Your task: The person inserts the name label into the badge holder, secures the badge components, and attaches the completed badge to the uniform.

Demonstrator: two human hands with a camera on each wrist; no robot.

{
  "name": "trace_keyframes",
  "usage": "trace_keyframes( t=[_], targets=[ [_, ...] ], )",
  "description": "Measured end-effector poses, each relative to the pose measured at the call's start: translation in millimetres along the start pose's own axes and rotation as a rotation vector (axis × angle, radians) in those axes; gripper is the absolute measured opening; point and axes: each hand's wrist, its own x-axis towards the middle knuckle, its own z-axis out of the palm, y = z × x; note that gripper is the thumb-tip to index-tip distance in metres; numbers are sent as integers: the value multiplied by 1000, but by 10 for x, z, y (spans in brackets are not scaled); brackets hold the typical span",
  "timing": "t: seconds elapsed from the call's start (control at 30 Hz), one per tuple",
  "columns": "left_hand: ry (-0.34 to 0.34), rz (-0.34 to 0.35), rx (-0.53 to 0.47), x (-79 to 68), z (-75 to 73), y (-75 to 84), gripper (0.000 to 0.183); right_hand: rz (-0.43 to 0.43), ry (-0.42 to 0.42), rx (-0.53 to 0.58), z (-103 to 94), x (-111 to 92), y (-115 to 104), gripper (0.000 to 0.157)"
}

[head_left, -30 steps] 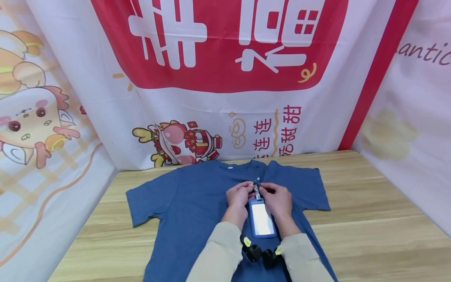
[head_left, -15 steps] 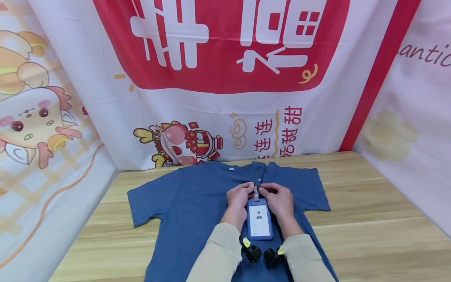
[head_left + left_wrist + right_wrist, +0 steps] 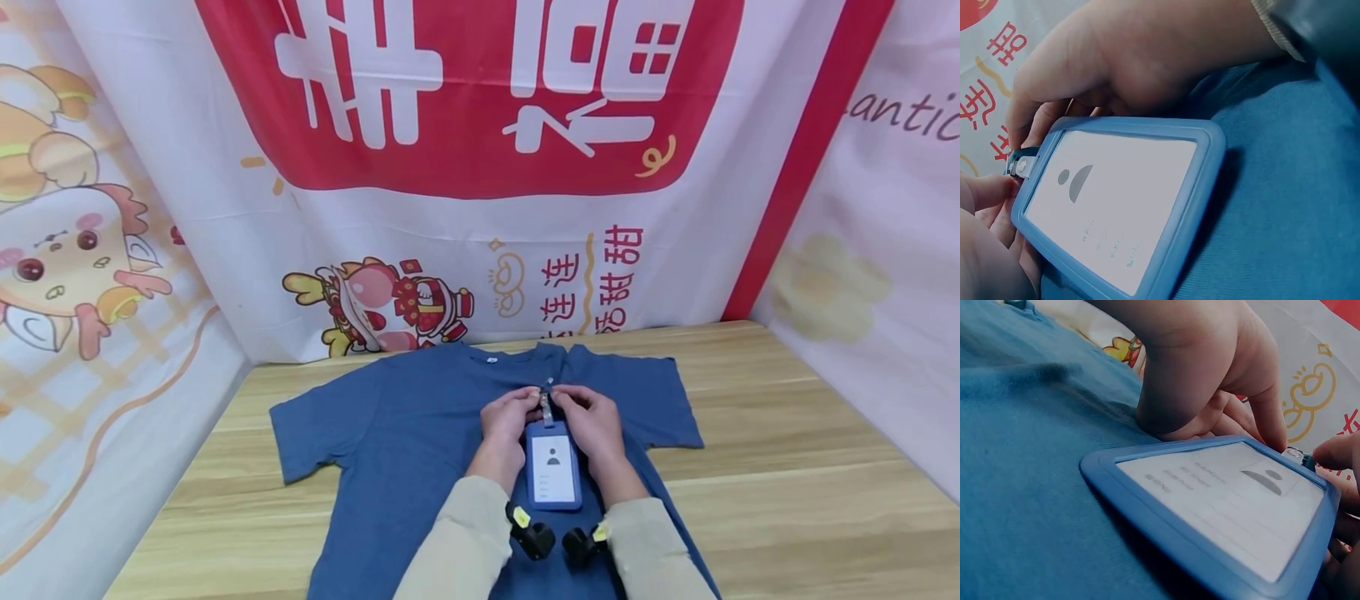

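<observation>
A blue badge holder (image 3: 553, 507) with a white card (image 3: 1110, 206) lies over the chest of a blue T-shirt (image 3: 420, 442). A short clear strap joins it to a small metal clip (image 3: 547, 403) just above. My left hand (image 3: 506, 423) pinches the clip from the left, thumb and fingertips at its side. From the right, the fingertips of my right hand (image 3: 596, 423) pinch the same clip. In the left wrist view the holder's lower end stands off the shirt and casts a shadow. Fingers partly hide the clip, and I cannot tell whether it grips the cloth.
The shirt is spread flat on a wood-grain table (image 3: 787, 433), collar toward the back. A printed cloth backdrop (image 3: 480, 275) hangs at the table's far edge, and more cloth hangs at both sides. Black wrist cameras (image 3: 536, 540) sit close together below the badge holder.
The badge holder has swung slightly left and straightened. Glare has left the card, so its printed figure shows. Both hands stay at the clip with only slight finger movement.
</observation>
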Motion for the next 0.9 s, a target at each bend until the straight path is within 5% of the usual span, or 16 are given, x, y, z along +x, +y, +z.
trace_keyframes(
  t=[0.9],
  targets=[
    [-9, -13, 6, -26, -54, 7, 17, -100, 47, -38, 20, -48, 29, 22]
  ],
)
